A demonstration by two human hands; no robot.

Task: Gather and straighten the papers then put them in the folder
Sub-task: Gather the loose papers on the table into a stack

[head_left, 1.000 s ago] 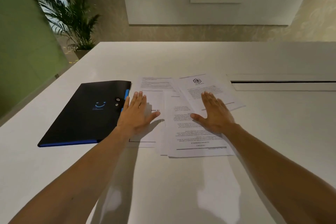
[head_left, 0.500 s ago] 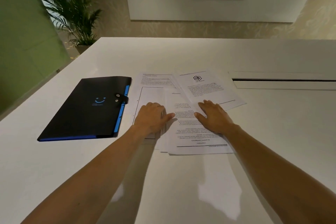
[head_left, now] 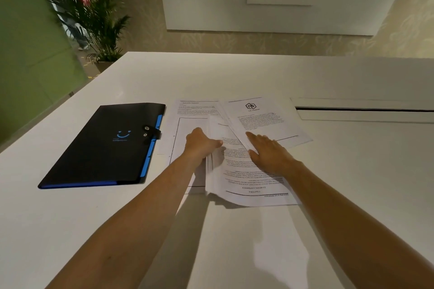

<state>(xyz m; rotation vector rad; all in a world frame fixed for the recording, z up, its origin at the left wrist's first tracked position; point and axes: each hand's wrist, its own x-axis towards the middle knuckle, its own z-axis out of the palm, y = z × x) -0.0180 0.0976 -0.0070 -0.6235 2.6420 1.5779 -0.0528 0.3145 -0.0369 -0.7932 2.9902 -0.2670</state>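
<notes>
Several printed white papers (head_left: pixel 244 178) lie fanned out and overlapping on the white table (head_left: pixel 234 77). One sheet with a logo (head_left: pixel 263 119) sits askew at the far right of the pile. My left hand (head_left: pixel 199 143) grips the left edge of the nearest stack, thumb on top, and that edge is lifted slightly. My right hand (head_left: pixel 267 150) rests flat on the same stack with fingers apart. A black folder (head_left: pixel 105 145) with blue edging and a snap strap lies closed to the left of the papers.
A long recessed slot (head_left: pixel 364 109) runs across the table at the right. A potted palm (head_left: pixel 94 14) stands beyond the table's far left corner, beside a green wall panel.
My left hand slid right off the folder's edge, curled and took hold of the stack's left edge, lifting it. My right hand drew back slightly on the papers.
</notes>
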